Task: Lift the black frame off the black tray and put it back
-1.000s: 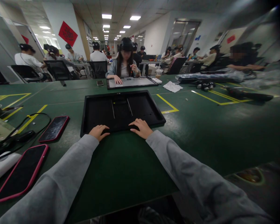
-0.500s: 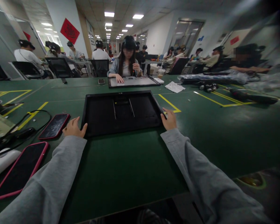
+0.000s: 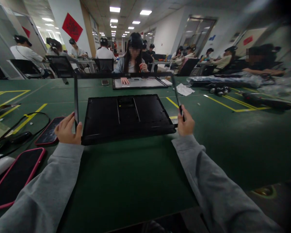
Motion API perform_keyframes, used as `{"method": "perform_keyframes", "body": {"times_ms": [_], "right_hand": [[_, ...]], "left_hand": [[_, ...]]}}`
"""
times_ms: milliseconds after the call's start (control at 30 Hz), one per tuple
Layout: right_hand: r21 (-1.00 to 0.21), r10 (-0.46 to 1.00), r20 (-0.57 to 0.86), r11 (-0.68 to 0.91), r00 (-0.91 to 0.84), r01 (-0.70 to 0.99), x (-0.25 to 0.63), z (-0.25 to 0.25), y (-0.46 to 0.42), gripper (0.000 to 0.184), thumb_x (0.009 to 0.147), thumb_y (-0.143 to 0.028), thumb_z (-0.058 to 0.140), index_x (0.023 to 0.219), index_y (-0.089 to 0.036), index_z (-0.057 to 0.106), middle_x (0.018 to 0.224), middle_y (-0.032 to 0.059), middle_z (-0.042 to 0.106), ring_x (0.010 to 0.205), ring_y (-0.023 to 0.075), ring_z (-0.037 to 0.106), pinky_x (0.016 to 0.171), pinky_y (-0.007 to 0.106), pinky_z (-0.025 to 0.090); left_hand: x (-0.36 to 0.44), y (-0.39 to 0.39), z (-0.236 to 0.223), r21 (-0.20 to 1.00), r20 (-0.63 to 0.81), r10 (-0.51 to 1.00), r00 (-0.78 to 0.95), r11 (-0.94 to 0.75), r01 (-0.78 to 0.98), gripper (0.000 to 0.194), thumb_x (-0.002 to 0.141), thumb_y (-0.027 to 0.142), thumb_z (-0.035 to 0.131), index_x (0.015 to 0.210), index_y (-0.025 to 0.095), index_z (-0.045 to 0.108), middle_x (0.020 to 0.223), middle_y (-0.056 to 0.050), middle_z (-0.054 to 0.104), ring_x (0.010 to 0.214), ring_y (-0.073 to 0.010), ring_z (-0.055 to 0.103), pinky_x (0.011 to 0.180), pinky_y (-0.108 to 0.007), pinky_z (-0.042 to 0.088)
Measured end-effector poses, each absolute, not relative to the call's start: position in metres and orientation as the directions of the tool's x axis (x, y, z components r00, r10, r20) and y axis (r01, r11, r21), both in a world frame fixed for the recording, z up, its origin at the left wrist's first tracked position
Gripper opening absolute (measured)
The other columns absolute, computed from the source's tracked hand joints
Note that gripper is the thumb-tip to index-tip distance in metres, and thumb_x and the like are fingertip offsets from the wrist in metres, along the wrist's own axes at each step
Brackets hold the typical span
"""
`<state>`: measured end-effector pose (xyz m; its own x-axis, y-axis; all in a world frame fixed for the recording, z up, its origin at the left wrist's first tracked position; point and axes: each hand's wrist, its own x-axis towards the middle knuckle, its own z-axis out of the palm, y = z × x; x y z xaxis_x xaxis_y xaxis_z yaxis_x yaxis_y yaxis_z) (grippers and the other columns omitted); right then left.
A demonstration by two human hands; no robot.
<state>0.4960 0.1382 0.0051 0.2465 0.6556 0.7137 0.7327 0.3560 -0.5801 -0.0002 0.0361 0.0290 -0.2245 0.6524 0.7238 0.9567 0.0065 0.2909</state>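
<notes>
A thin black monitor bezel point(image 3: 76, 97) is raised and tilted, its far bar higher than its near one. My left hand point(image 3: 69, 129) grips its left side, and my right hand point(image 3: 185, 122) is closed around its right side. Below and behind the frame, the black monitor back cover point(image 3: 102, 113) lies on the green table, its hollow inner side up. Two metal strips and a dark recess show in the middle of the cover. The bezel's near bar overlaps the cover's front edge, so whether they touch there I cannot tell.
Left of my hand lie two phones in pink cases point(image 3: 16, 178) point(image 3: 49, 131) and a black cable point(image 3: 42, 129). Across the table point(image 3: 126, 174) a person point(image 3: 133, 58) has a hand on a flat panel point(image 3: 145, 83). A crumpled tissue point(image 3: 184, 89) and a power tool point(image 3: 266, 101) lie farther right.
The bezel, earlier lying on the back cover's edges, has come up off it, far side highest. Both hands have spread slightly outward and hold its sides. The cover stays on the table.
</notes>
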Motion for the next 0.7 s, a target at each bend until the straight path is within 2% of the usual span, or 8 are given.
{"method": "perform_keyframes", "body": {"times_ms": [133, 233, 367, 467, 567, 700], "right_hand": [[-0.405, 0.465, 0.851, 0.287, 0.243, 0.868, 0.487, 0.033, 0.114, 0.058, 0.097, -0.036, 0.029, 0.152, -0.021, 0.028, 0.142, 0.0112, 0.051, 0.134, 0.0282, 0.044, 0.111, 0.053, 0.035], [-0.346, 0.424, 0.882, 0.285, 0.206, 0.894, 0.486, 0.04, 0.108, 0.059, 0.097, -0.037, 0.029, 0.154, -0.02, 0.023, 0.143, 0.0118, 0.05, 0.136, 0.0291, 0.041, 0.112, 0.052, 0.033], [-0.338, 0.481, 0.863, 0.323, 0.155, 0.884, 0.49, 0.033, 0.118, 0.057, 0.097, -0.037, 0.031, 0.15, -0.017, 0.032, 0.141, 0.0121, 0.052, 0.132, 0.0276, 0.046, 0.112, 0.05, 0.034], [-0.425, 0.617, 0.772, 0.325, 0.151, 0.845, 0.491, 0.016, 0.128, 0.054, 0.095, -0.036, 0.035, 0.145, -0.018, 0.042, 0.138, 0.0105, 0.057, 0.126, 0.0261, 0.053, 0.109, 0.047, 0.039], [-0.544, 0.753, 0.637, 0.287, 0.166, 0.789, 0.491, -0.004, 0.135, 0.051, 0.091, -0.032, 0.042, 0.139, -0.017, 0.051, 0.133, 0.0099, 0.061, 0.122, 0.0253, 0.057, 0.107, 0.044, 0.043], [-0.617, 0.837, 0.513, 0.206, 0.189, 0.759, 0.492, -0.02, 0.141, 0.05, 0.087, -0.028, 0.048, 0.136, -0.018, 0.056, 0.131, 0.009, 0.062, 0.124, 0.0269, 0.056, 0.107, 0.046, 0.043]], "left_hand": [[-0.012, 0.021, 0.049, 0.116, 0.915, 0.396, -0.076, -0.078, 0.99, 0.056, 0.091, 0.038, 0.049, 0.141, 0.014, 0.043, 0.147, -0.011, 0.044, 0.133, -0.0306, 0.04, 0.108, -0.049, 0.027], [-0.02, 0.015, 0.057, 0.048, 0.947, 0.321, -0.02, -0.081, 0.996, 0.061, 0.09, 0.037, 0.052, 0.146, 0.019, 0.036, 0.152, -0.007, 0.037, 0.134, -0.0336, 0.037, 0.108, -0.052, 0.027], [-0.015, 0.019, 0.051, 0.105, 0.885, 0.458, -0.079, -0.032, 0.994, 0.058, 0.09, 0.04, 0.051, 0.143, 0.018, 0.042, 0.15, -0.008, 0.041, 0.135, -0.0323, 0.037, 0.109, -0.053, 0.023], [-0.009, 0.028, 0.036, 0.218, 0.767, 0.62, -0.162, -0.015, 0.976, 0.05, 0.091, 0.04, 0.049, 0.135, 0.018, 0.052, 0.142, -0.012, 0.051, 0.137, -0.0298, 0.037, 0.109, -0.053, 0.02], [-0.009, 0.037, 0.021, 0.328, 0.619, 0.752, -0.225, 0.013, 0.945, 0.042, 0.09, 0.04, 0.051, 0.128, 0.022, 0.058, 0.138, -0.013, 0.055, 0.138, -0.0315, 0.035, 0.108, -0.057, 0.017], [-0.013, 0.043, 0.007, 0.363, 0.554, 0.79, -0.264, 0.057, 0.93, 0.039, 0.089, 0.041, 0.049, 0.121, 0.023, 0.062, 0.133, -0.012, 0.058, 0.136, -0.0316, 0.036, 0.106, -0.057, 0.016]]}}
